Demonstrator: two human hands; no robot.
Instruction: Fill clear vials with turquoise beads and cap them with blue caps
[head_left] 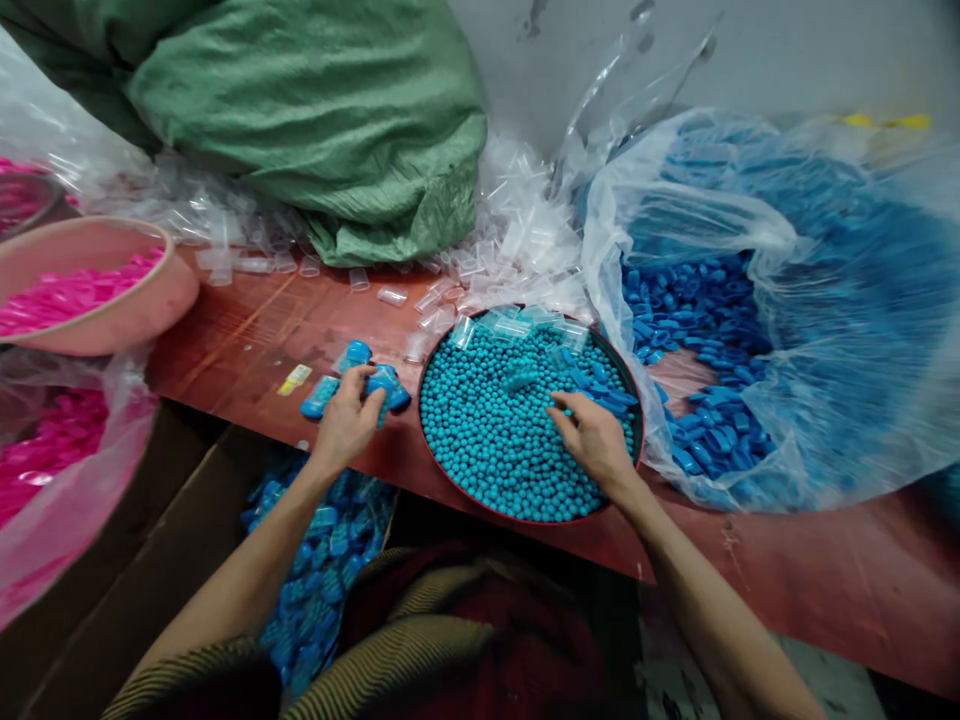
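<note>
My left hand (349,415) is above the board, its fingers curled round a small clear container of blue beads (383,408), mostly hidden by the thumb. Touching or close by it lie several blue-capped containers (321,397). My right hand (596,435) reaches over a round tray (424,440) full of small turquoise beads (495,440). Its thumb and index finger come close together just over the beads; whatever may be between them is too small to make out. Loose blue caps (604,385) and clear plastic tubes (512,328) rest on the beads.
A plastic bag of blue caps (720,440) stands at the right. Clear tubes (517,220) heap behind the tray beside a green sack (322,120). Leftward are a bowl of pink pieces (180,285) and a pink-filled bag (60,440). Below the board (247,350) are blue containers (322,570).
</note>
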